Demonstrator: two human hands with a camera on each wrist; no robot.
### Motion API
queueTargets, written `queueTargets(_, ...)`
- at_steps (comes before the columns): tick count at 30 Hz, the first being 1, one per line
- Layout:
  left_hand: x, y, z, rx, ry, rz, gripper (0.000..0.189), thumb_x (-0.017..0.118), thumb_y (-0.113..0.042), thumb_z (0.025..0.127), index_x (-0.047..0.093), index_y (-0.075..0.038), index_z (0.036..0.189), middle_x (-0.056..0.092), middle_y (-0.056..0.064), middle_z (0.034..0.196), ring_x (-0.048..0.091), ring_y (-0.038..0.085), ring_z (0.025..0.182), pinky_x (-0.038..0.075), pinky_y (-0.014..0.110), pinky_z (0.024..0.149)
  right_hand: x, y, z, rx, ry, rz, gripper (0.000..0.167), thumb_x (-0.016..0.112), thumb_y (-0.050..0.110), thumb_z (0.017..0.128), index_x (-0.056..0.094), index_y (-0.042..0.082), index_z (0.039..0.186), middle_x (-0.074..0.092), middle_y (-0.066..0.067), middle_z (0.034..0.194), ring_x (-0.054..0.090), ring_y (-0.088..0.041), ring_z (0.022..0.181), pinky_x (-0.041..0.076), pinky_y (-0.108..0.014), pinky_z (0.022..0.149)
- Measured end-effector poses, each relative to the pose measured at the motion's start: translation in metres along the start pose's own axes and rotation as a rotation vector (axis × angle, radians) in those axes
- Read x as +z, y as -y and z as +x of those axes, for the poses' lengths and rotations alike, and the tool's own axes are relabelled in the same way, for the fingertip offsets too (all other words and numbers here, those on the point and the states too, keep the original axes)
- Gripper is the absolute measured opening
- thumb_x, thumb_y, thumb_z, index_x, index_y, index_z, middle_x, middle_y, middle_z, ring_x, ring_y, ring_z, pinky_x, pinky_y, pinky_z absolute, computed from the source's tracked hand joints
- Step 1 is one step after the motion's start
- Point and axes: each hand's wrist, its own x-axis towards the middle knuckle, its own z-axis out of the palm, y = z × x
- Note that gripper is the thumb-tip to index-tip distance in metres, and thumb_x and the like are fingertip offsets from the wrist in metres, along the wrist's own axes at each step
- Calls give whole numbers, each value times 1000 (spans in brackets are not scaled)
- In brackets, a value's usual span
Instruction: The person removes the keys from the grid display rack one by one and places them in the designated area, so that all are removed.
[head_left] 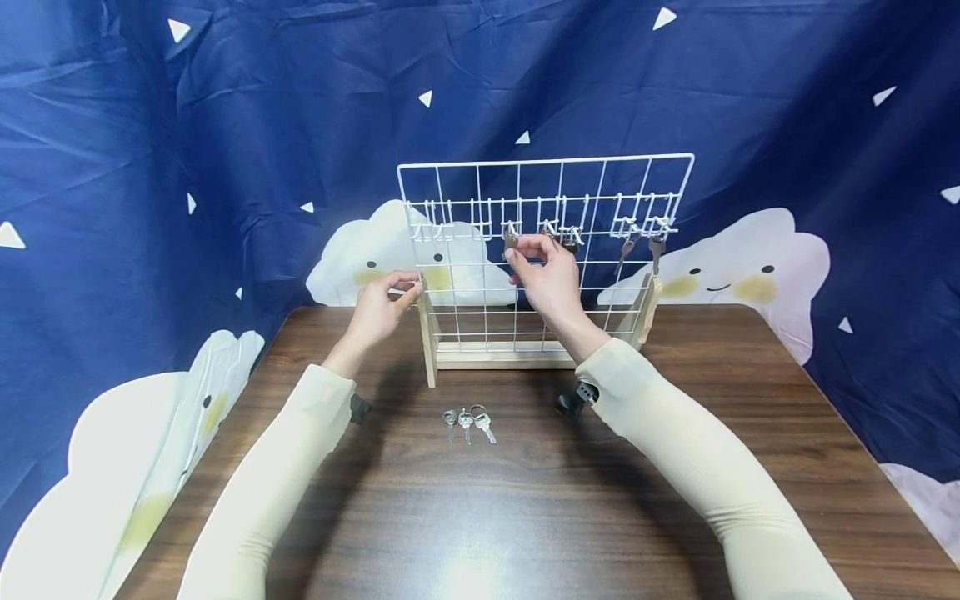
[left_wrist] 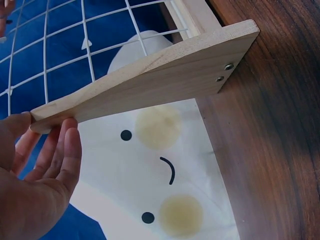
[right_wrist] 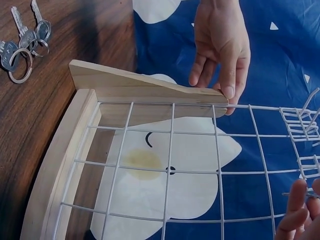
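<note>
A white wire grid rack [head_left: 487, 290] on a wooden stand is upright on the table. My left hand [head_left: 381, 310] pinches the upper end of its left wooden side panel [left_wrist: 150, 75], thumb on one face and fingers on the other. My right hand [head_left: 551, 279] is raised in front of the grid and pinches a key [head_left: 511, 239] at one of the white hooks. The fingers partly cover this key. Several more keys hang on hooks to the right, among them one key [head_left: 657, 247] at the far right.
Three silver keys with rings [head_left: 466, 423] lie on the brown wooden table [head_left: 420, 500] in front of the stand. Vacant hooks [head_left: 442, 229] line the grid's left part. A blue curtain [head_left: 247, 125] with clouds hangs behind the table.
</note>
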Motion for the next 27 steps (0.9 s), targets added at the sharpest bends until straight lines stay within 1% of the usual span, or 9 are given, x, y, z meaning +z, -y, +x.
queueTargets(2,0,0,0,-1,0,-2,32,65,-21,98,67,-6,125,73,19,114,73,34,101,62,42,87,0,1,0,-11,-3,-21,22,73,20,92,67,7,108,73,-10,104,71,-19,61,42,-16,46)
queueTargets(5,0,0,0,-4,2,-7,32,66,-20,98,67,-6,126,73,19,114,73,34,100,62,41,87,1,1,-1,-25,-10,-30,21,73,20,92,67,7,108,73,-11,101,71,-20,61,42,-16,45)
queueTargets(10,0,-1,0,-5,3,-6,32,66,-20,98,66,-5,126,73,19,114,73,34,100,62,41,87,2,1,0,-42,-26,-36,19,72,21,93,68,7,105,74,-10,96,66,-8,53,41,-16,44)
queueTargets(13,0,-1,0,-2,2,-1,32,65,-21,98,67,-5,126,73,19,114,73,34,100,62,41,87,3,0,0,-52,-31,-30,19,72,21,93,67,6,104,75,-13,94,63,-4,51,41,-16,43)
queueTargets(15,0,0,0,-1,1,1,32,65,-21,98,67,-5,126,73,19,114,73,34,101,62,41,87,3,0,0,-55,-34,-26,19,72,21,92,67,6,102,75,-14,93,63,-4,50,41,-16,43)
queueTargets(18,0,0,0,1,-2,3,32,66,-21,98,67,-5,125,73,19,114,73,34,101,62,41,88,2,-1,-1,-59,-39,-11,19,73,22,92,67,6,101,75,-13,90,63,-6,51,43,-16,45)
queueTargets(23,0,0,0,0,-2,5,31,66,-21,98,67,-6,125,73,19,114,73,34,101,62,42,87,1,-1,-3,-75,-43,0,19,74,23,91,68,7,100,74,-6,84,62,-4,51,47,-17,47)
queueTargets(27,-1,-1,0,1,-2,5,32,65,-21,98,66,-6,126,73,19,114,73,34,100,62,41,85,0,-1,-6,-104,-44,-5,17,73,22,91,69,8,99,74,-8,84,64,-7,52,48,-17,48)
